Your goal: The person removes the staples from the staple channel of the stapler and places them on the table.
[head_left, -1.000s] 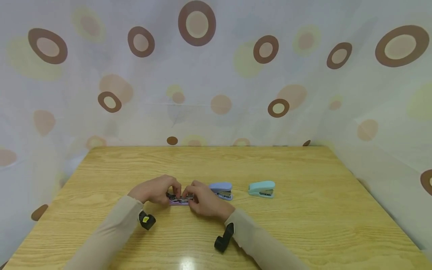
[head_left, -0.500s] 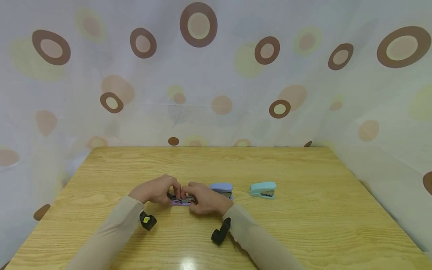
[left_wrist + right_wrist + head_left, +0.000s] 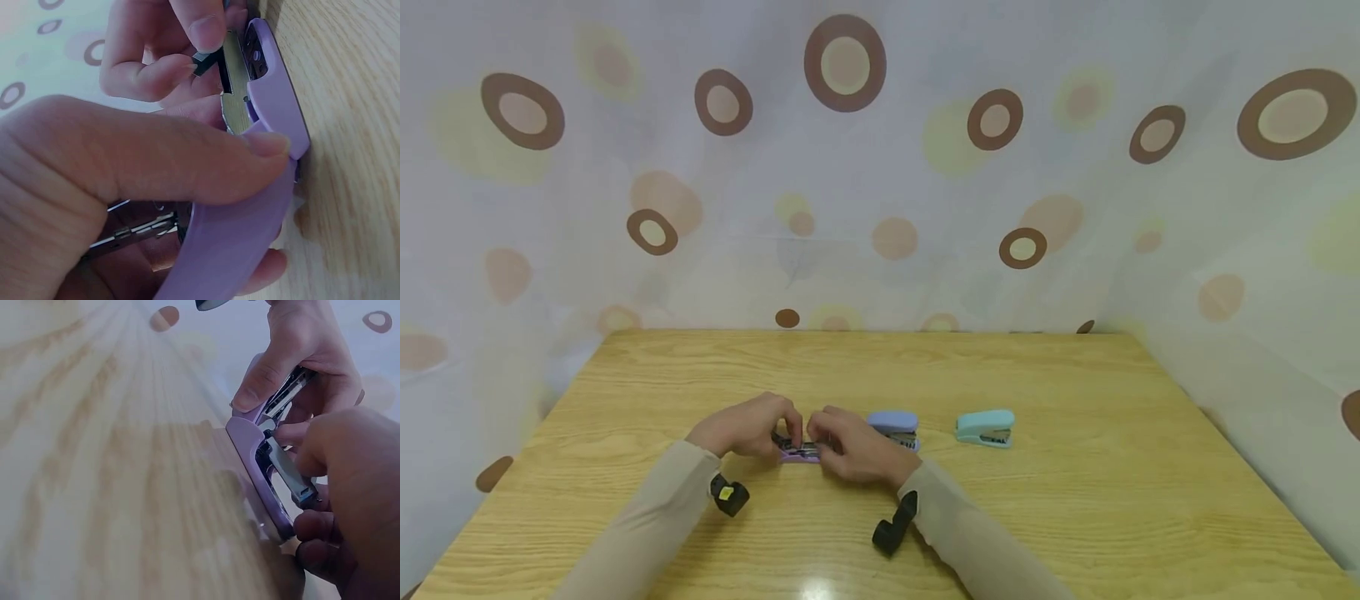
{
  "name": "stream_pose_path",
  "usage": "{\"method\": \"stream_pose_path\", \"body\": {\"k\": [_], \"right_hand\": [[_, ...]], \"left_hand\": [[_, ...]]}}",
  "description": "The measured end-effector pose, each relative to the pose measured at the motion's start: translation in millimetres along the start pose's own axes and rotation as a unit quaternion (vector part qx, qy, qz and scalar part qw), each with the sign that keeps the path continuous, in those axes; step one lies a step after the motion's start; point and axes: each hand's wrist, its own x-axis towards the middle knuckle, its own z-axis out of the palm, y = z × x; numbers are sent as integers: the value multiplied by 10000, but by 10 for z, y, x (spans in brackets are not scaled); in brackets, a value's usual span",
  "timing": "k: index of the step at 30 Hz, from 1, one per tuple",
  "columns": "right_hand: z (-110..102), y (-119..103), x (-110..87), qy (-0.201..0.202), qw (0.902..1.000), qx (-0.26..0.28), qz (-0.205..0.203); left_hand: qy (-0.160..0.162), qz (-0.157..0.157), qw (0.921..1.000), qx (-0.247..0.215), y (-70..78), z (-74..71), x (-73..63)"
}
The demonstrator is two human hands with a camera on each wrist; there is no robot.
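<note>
A purple stapler (image 3: 275,94) lies folded wide open close over the table, its metal magazine (image 3: 287,469) bare. My left hand (image 3: 748,425) grips it near the hinge, thumb (image 3: 269,145) across the purple cover. Inside that hand shows the metal rail of the raised top part (image 3: 134,234). My right hand (image 3: 853,446) is at the other end, its fingertips at the magazine. In the left wrist view, thumb and finger pinch a short dark strip of staples (image 3: 206,61) at the magazine's channel. Part of the strip is hidden by the fingers.
A blue stapler (image 3: 893,422) stands just behind the right hand, partly covered by it. A mint-green stapler (image 3: 985,427) stands farther right. The wooden table (image 3: 1075,517) reaches back to a patterned curtain (image 3: 895,167). Each wrist wears a black camera (image 3: 891,533).
The right hand's fingers shift left along the magazine, then draw back slightly right. The left hand keeps its grip on the purple stapler. The head view tilts slightly.
</note>
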Motion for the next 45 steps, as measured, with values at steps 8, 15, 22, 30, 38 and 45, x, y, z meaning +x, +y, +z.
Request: {"method": "stream_pose_path", "body": {"k": [8,15,22,30,38,45], "right_hand": [[13,-4,-43,295,9996,35,0],[38,6,-69,1142,9930,-173,-229],[40,-26,-69,1506,9882,-282,55],[27,-41,-79,1589,9871,-21,199],[15,-82,-86,1905,9814,-174,154],[26,-139,-159,2106,9772,-250,127]], "left_hand": [[-22,-110,9999,-1,26,-6,-5],[-63,-145,9999,65,27,2,-8],[-39,-15,9999,133,35,10,-18],[190,124,9995,222,27,30,-73],[297,85,9994,175,10,34,-78],[340,13,9993,118,9,31,-113]]}}
